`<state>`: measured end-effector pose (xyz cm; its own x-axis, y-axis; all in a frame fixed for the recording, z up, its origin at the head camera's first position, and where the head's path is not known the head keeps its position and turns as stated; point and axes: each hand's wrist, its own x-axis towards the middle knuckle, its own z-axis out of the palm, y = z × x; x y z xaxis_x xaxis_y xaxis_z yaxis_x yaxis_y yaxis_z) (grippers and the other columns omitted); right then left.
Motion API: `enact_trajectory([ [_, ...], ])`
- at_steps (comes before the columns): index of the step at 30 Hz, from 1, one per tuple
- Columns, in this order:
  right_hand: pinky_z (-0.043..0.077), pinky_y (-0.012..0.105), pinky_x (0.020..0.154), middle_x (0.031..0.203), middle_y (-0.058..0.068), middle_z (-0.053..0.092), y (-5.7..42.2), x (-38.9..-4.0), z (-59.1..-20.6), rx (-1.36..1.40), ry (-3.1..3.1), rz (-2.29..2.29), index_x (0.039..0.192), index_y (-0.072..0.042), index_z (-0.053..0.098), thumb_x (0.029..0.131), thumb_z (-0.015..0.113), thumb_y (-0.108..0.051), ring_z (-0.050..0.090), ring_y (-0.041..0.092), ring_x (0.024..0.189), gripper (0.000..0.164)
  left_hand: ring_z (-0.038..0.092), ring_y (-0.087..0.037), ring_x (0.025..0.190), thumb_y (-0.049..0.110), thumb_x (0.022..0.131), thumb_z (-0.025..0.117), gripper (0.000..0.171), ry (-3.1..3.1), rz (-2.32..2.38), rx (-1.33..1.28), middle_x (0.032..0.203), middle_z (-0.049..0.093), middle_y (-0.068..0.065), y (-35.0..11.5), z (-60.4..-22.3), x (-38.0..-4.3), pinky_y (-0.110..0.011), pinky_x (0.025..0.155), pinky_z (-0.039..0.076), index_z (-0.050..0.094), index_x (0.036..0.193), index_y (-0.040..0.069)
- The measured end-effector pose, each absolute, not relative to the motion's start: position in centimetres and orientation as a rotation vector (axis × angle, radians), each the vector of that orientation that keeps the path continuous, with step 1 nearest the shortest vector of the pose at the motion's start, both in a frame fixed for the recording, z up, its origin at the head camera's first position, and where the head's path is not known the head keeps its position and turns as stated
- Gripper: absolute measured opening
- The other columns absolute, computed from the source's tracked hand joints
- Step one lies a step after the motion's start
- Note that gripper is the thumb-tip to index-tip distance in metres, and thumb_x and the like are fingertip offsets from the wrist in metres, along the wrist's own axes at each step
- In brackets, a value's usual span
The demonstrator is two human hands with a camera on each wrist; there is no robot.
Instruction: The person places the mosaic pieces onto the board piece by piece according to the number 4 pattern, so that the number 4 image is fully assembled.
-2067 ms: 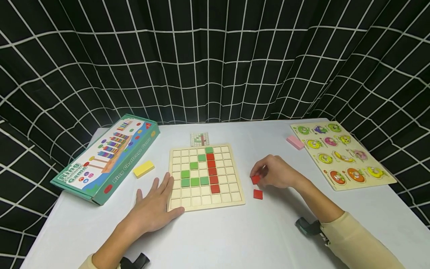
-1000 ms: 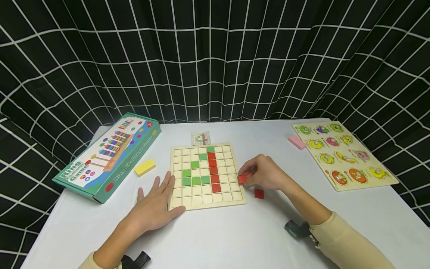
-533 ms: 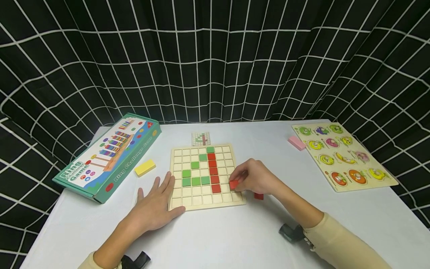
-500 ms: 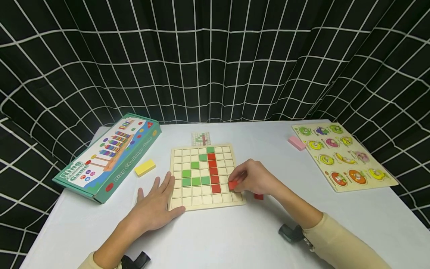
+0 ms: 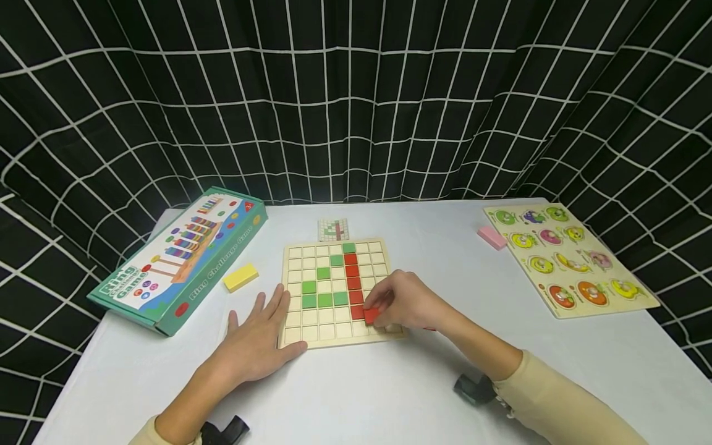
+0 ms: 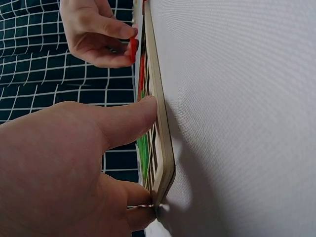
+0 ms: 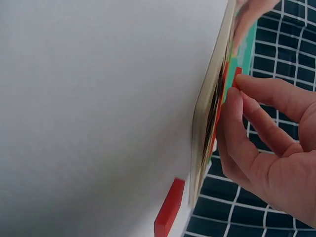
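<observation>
A square wooden grid board [image 5: 334, 332] lies on the white table, with green tiles [image 5: 324, 300] in a slanting shape and a column of red tiles [image 5: 351, 271] in its cells. My right hand [image 5: 408, 303] pinches a red square tile [image 5: 371, 316] between thumb and fingertips, low over the board beside the bottom of the red column. In the right wrist view another red tile [image 7: 169, 207] lies on the table off the board's edge. My left hand [image 5: 253, 346] rests at the board's left corner, fingers spread along the side and thumb on the front rim.
Behind the board lies a small pattern card [image 5: 333, 230]. To the left are a yellow block [image 5: 240, 278] and a green game box [image 5: 183, 259]. A pink block [image 5: 492, 237] touches a fruit puzzle board [image 5: 567, 256] at the right. A black gridded curtain [image 5: 356, 111] surrounds the table.
My right hand has picked up the red tile from the table and carried it left over the board to the red column's lower end. The left hand stays at the board's corner.
</observation>
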<state>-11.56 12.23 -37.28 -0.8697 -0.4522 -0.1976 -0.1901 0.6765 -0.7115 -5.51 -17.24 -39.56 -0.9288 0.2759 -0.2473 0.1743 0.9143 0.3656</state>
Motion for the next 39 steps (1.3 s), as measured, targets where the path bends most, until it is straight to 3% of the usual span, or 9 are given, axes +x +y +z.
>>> enact_trajectory([
  [39, 0.053, 0.022, 0.063, 0.070, -0.006, 0.067, 10.1, -10.7, -37.8, -0.636, 2.523, -0.941, 0.082, -0.014, 0.080, 0.067, 0.077, 0.010, 0.061, 0.009, 0.066, 0.028, 0.012, -0.047, 0.160, 0.058, 0.097, 0.064, 0.097, 2.777, 0.493, 0.319, 0.176, 0.013, -0.012, -17.3, -39.5, -5.6, -0.086, 0.112, 0.008, 0.023, 0.165, 0.003],
])
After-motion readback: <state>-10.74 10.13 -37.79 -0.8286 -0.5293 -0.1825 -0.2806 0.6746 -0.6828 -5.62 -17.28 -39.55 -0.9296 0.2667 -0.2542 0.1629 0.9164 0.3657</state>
